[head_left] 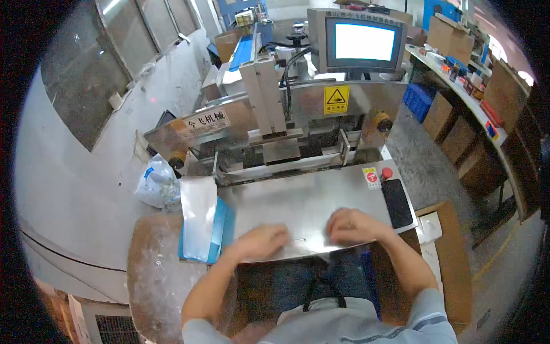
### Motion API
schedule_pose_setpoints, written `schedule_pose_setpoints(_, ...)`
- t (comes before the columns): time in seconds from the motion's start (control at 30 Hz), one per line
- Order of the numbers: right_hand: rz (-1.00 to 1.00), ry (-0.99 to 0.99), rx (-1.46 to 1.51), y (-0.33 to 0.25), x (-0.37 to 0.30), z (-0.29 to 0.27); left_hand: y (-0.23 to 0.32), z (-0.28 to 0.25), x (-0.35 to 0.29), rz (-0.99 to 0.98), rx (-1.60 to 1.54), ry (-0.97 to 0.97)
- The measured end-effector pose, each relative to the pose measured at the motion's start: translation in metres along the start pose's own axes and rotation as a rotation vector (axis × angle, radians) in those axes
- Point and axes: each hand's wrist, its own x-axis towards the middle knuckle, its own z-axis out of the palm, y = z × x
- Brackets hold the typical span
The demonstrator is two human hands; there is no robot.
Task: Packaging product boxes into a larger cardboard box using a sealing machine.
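Observation:
My left hand (pixel 262 241) is over the front of a steel work table (pixel 269 198), close to its near edge. Motion smears its fingers. To its right, my right hand (pixel 352 225) is curled closed above the same plate; anything inside it is hidden. A thin dark mark or sliver shows on the steel between the hands, too small to name. Left of my left hand stands a blue box (pixel 226 221) with silvery-white flat pouches (pixel 198 215) on top. Behind the plate is a machine with a vertical metal column (pixel 263 97) and a pressing block (pixel 281 151).
A black phone (pixel 397 203) and a red button (pixel 387 172) sit at the plate's right. Clear plastic film fills a carton (pixel 166 281) at lower left; another carton (pixel 458 264) is at right. A lit monitor (pixel 364 42) stands behind. A bagged bundle (pixel 157 182) lies left.

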Motion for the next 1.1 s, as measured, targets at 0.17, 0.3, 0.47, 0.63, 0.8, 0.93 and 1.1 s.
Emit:
schedule_pose_setpoints(0.17, 0.136, 0.132, -0.084, 0.086, 0.069, -0.018, -0.087, -0.048, 0.078, -0.027, -0.290, 0.134)
schedule_pose_setpoints(0.3, 0.290, 0.206, -0.295, 0.116, 0.119, -0.041, -0.088, -0.103, 0.126, -0.122, -0.408, 0.192)
schedule_pose_setpoints(0.47, 0.311, 0.267, -0.382, 0.130, 0.195, -0.066, -0.170, -0.146, 0.179, -0.121, -0.349, 0.345)
schedule_pose_setpoints(0.63, 0.241, 0.189, -0.647, 0.106, 0.211, -0.022, -0.169, -0.118, 0.193, -0.060, -0.669, 0.614)
schedule_pose_setpoints(0.8, 0.319, 0.199, -0.887, 0.094, 0.185, -0.006, -0.035, -0.042, 0.136, -0.042, 0.226, 0.855)
schedule_pose_setpoints(0.93, 0.294, 0.241, -0.873, 0.085, 0.195, 0.004, -0.013, 0.069, 0.051, -0.107, 0.388, 0.657)
schedule_pose_setpoints(1.1, 0.250, 0.288, -0.878, 0.080, 0.196, 0.007, -0.009, 0.096, 0.038, -0.066, 0.403, 0.871)
